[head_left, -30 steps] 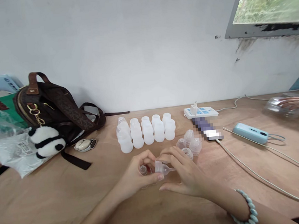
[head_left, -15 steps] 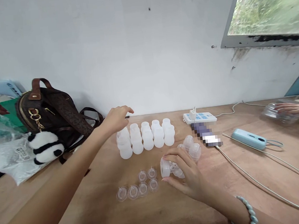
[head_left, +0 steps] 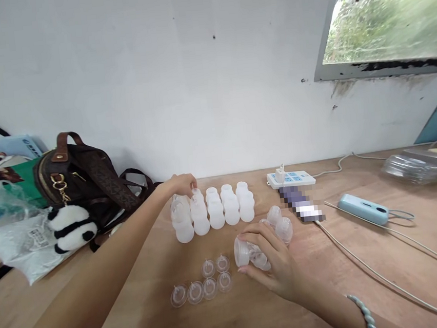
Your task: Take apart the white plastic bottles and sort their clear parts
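Observation:
My left hand (head_left: 184,185) reaches to the back of the rows of frosted white bottles (head_left: 216,217). Its fingers are pinched at the top of a back bottle (head_left: 197,196) in the second row from the left; what sits between them is too small to name. In my right hand (head_left: 269,257), thumb and fingers grip a clear ribbed plastic cap (head_left: 241,252), tipped on its side just above the table. Under that palm lie more clear pieces, partly hidden. Clear domed covers (head_left: 284,229) stand behind it. Several clear discs with small stems (head_left: 210,287) lie left of the cap.
On the left are a brown backpack (head_left: 80,172) with a panda charm (head_left: 73,228) and a plastic bag (head_left: 21,245). Rightward lie a power strip (head_left: 293,179), a phone (head_left: 302,205), a blue power bank (head_left: 363,209), a white cable (head_left: 361,265) and clear plastic containers (head_left: 415,165).
My left hand has come down from above the bottles to the top of a back one, its fingers closing. My right hand keeps its grip. The other person's hand at the right has left view.

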A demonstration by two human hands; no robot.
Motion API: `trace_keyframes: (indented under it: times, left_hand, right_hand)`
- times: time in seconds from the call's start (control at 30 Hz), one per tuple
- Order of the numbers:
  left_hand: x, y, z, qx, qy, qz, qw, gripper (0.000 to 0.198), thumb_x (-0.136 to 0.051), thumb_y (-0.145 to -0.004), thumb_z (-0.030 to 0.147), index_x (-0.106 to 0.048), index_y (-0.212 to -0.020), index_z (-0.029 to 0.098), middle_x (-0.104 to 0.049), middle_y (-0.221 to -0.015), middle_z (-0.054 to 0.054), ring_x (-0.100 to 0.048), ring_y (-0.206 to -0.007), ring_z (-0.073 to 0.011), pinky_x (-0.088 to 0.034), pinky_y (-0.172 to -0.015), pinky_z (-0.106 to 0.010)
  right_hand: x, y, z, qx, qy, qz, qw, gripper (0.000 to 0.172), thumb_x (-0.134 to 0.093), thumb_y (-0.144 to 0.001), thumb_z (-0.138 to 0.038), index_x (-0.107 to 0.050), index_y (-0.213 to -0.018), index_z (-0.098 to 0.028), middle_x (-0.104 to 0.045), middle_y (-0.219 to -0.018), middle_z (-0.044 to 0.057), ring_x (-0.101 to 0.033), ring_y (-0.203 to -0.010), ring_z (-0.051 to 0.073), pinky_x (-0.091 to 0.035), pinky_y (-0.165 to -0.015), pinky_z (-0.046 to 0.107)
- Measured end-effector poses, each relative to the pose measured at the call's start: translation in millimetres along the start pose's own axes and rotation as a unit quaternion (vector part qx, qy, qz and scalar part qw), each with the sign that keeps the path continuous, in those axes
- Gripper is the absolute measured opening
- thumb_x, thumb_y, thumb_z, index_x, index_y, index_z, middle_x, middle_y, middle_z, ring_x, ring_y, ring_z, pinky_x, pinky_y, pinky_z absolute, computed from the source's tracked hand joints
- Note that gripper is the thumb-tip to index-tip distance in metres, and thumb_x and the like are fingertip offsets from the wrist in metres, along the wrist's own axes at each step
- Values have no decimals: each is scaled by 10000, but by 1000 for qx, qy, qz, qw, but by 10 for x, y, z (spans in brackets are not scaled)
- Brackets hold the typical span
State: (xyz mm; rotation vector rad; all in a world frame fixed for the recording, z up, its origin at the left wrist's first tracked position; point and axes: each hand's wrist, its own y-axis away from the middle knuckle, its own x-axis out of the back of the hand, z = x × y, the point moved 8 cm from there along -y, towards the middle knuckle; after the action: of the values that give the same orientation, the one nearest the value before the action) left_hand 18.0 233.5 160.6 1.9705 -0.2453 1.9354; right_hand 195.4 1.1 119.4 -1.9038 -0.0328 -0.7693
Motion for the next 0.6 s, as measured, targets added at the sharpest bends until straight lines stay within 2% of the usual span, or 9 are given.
trace_keyframes:
  times: [0.07,0.17,0.27,0.3,0.37,0.4,0.47,0.6]
  left_hand:
    - [119,33,-53,-3,4,35,999,440,-701,-621,469,-720,-976,210,-733,-1062,-88,-669,-937,-284,-481,-861,-369]
    - [404,159,-80,-9,13,104,994,454,-689,-645,468,-678,-990,172,-711,-1060,-114,-656,-939,-291,-476,-828,-354]
    - [761,435,34,-18,36,201,979,455,-649,-710,457,-602,-1052,159,-666,-1100,-126,-635,-947,-271,-475,-802,-346]
    - [907,585,115,-38,77,264,961,440,-671,-699,435,-587,-1031,158,-666,-1064,-119,-634,-915,-261,-482,-780,-348]
    - [1053,883,332,-111,180,331,920,378,-682,-700,378,-553,-984,165,-656,-1069,-98,-620,-939,-241,-494,-763,-335]
    - [1042,1000,448,-143,223,330,906,352,-678,-710,352,-531,-971,167,-654,-1067,-92,-614,-953,-234,-500,-759,-331]
    - [884,1164,652,-179,279,303,893,305,-675,-721,327,-509,-930,179,-656,-1019,-69,-613,-935,-220,-502,-770,-337]
    - [227,1225,886,-195,317,219,902,260,-659,-766,332,-504,-933,207,-642,-957,-25,-606,-861,-192,-494,-783,-335]
  right_hand:
    - [28,-8,4,0,-2,7,1000,300,-594,-913,-295,-528,-1179,-174,-606,-1035,111,-579,-930,245,-511,-792,382]
    - [53,-8,29,-11,-4,13,1000,300,-593,-910,-281,-523,-1185,-183,-605,-1050,112,-582,-946,250,-513,-795,391]
    - [64,3,56,-22,-1,20,1000,297,-568,-921,-280,-513,-1198,-190,-609,-1056,113,-587,-971,259,-511,-816,413]
    - [67,7,60,-22,-2,23,999,291,-562,-924,-281,-511,-1196,-191,-610,-1055,113,-587,-975,261,-511,-819,418]
    - [68,12,63,-22,-4,27,999,283,-556,-927,-278,-510,-1192,-189,-609,-1055,115,-586,-977,261,-511,-817,418]
    - [67,13,65,-22,-5,28,999,281,-555,-928,-276,-511,-1191,-187,-608,-1056,116,-586,-974,260,-512,-813,415]
    - [67,13,71,-23,-5,31,999,278,-551,-931,-272,-516,-1192,-182,-610,-1056,117,-585,-968,256,-512,-805,408]
    - [65,13,81,-24,-2,34,999,278,-543,-942,-286,-518,-1196,-175,-611,-1063,118,-581,-974,253,-512,-809,409]
